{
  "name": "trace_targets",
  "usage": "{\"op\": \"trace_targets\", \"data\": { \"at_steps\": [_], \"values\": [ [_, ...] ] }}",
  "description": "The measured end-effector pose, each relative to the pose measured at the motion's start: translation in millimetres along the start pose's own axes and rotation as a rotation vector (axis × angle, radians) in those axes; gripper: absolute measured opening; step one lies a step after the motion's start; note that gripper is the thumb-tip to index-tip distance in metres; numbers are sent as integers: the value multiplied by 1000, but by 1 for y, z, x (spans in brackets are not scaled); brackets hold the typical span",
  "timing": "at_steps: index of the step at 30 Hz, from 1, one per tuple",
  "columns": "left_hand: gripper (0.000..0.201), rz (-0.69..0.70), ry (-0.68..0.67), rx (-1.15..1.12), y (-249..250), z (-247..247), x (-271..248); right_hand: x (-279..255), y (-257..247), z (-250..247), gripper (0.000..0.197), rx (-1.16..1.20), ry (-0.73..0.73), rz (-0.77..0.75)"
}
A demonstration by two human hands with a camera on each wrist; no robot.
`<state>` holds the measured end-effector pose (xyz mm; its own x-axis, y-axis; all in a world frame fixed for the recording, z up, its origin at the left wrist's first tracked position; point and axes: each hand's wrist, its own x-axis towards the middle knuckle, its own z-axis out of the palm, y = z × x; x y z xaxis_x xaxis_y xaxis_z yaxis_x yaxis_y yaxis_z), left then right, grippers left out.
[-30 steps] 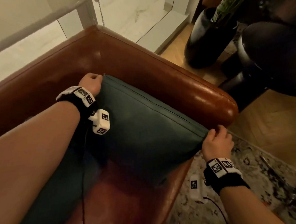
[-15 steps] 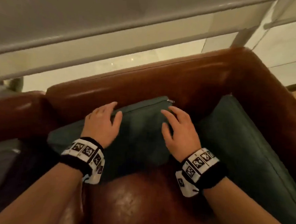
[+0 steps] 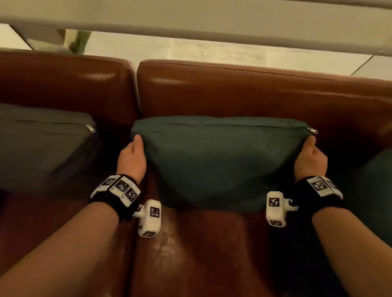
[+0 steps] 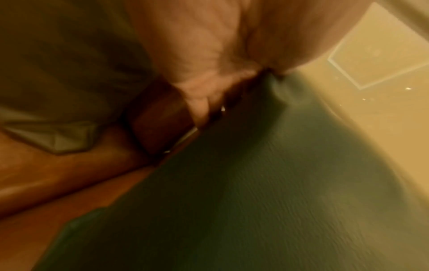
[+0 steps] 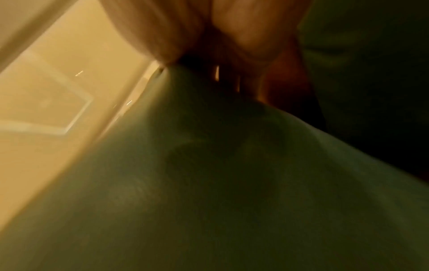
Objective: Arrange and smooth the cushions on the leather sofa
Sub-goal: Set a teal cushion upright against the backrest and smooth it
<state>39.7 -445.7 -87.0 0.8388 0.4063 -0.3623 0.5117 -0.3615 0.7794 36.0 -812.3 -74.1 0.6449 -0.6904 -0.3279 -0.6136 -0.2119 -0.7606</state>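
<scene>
Brown leather fills your head view: the sofa (image 3: 251,94) shows two back sections side by side and the seat runs under your forearms. Behind the back you see a pale floor and a white rail. Your green cushion (image 3: 214,163) stands on the seat against the right back section, zip edge up, with the zip pull at its top right corner. Your left hand (image 3: 132,160) grips the cushion's upper left corner, thumb on the front face. Your right hand (image 3: 311,163) grips the upper right corner just below the zip pull, thumb on the front too. A grey cushion (image 3: 34,143) leans on the left back section, well apart from your left hand. Another green cushion (image 3: 380,194) shows at the seat's right edge, near your right wrist.

Your left wrist view is blurred. Your left hand (image 4: 209,55) pinches a puckered corner of the green cushion (image 4: 232,201), with brown leather beside it.

Your right wrist view is blurred as well. Your right hand (image 5: 185,27) closes on the bunched corner of the green cushion (image 5: 209,183), pale floor to one side.
</scene>
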Motion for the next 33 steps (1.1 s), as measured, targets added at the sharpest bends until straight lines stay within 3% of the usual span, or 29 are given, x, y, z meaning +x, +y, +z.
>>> {"op": "trace_targets", "data": {
  "at_steps": [2,5,10,11,13,15,16,17,19,21,23,25,27,30,33],
  "values": [
    [53,52,131,52,3,-5,-3,-5,-9,-4,56,-73,62,-91],
    [54,61,166,56,11,-13,2,-3,-27,-5,57,-154,91,-131],
    [53,-25,147,172,24,-14,33,4,-30,15,49,-318,46,68],
    [52,65,173,228,25,-13,33,3,-29,15,48,-313,87,-1],
    [54,507,242,430,28,4,10,-17,-28,21,50,-309,173,-436],
    [56,924,130,703,28,41,-20,-50,-28,52,49,-418,22,-915],
    [56,1030,23,799,26,62,-28,-66,-25,72,51,-564,-108,-1043],
    [56,1060,-62,889,24,78,-27,-73,-19,90,54,-737,-212,-1079],
    [56,1040,-114,1007,17,81,-1,-52,-6,97,58,-936,-210,-1091],
    [56,975,-6,1074,6,56,35,-6,4,73,62,-988,-128,-1007],
    [57,880,94,1067,-1,20,58,32,12,38,65,-1017,-74,-807],
    [58,834,164,1013,5,11,48,31,9,25,66,-976,2,-699],
    [61,932,165,948,8,38,14,-12,-1,44,64,-863,59,-860],
    [62,1138,9,945,-3,81,-24,-78,15,94,59,-798,-36,-1270],
    [58,1066,31,1030,-12,82,3,-44,51,93,58,-949,-50,-1392]
  ]
}}
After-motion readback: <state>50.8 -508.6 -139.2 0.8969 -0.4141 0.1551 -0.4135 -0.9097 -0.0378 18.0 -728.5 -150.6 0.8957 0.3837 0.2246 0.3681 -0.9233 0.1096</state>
